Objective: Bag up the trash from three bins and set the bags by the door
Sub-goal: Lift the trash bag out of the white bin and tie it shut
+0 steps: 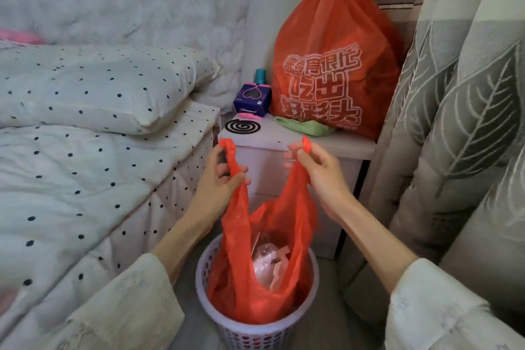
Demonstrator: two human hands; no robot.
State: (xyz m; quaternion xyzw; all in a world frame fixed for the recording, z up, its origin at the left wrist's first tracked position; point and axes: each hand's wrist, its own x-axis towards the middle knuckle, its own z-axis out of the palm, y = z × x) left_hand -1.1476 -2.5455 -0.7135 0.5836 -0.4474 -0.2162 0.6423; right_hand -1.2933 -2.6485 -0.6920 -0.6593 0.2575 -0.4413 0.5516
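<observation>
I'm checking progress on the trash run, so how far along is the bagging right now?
Looks done: the red liner bag holds trash and its handles are drawn up. In hand: the left hand and right hand each pinch a handle above the white bin, the bag's base sitting inside. Left: tying, lifting it out, carrying it to the door. No door or other bins show here.

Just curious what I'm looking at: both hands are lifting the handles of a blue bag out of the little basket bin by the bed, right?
Not quite: the bag is red, not blue. The head view shows the left hand and right hand each pinching a handle, the bag's bottom in the basket bin by the bed.
</observation>
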